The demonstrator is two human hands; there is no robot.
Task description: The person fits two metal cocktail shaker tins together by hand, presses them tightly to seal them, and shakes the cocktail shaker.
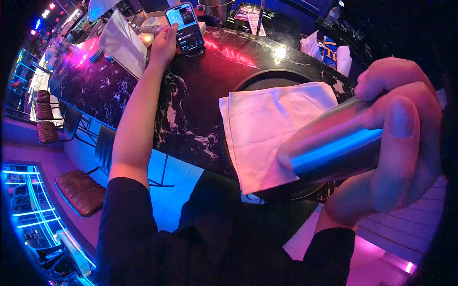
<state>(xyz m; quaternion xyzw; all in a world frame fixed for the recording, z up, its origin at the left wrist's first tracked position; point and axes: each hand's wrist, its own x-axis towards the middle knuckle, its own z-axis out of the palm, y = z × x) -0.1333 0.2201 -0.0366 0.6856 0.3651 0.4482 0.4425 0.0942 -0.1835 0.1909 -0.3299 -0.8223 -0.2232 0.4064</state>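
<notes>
My left hand [163, 46] reaches across the counter and grips the left edge of a smartphone [183, 29]. The phone is upright with its screen lit, and my thumb lies along its side; the other fingers are mostly hidden. Close to the camera, my right hand [405, 128] is closed around a shiny metal cylinder [334, 148], tilted with one end pointing down and left. That end is over a folded pale cloth [272, 114]; whether they touch I cannot tell. Beneath the cloth is a round dark tray [272, 75].
The dark marble-patterned counter [191, 95] curves away to the left. A white folded card or napkin [123, 44] stands beyond my left forearm, near a small glowing candle [146, 38]. A blue packet [329, 51] lies at the back right. Brown-seated chairs [81, 190] stand at left.
</notes>
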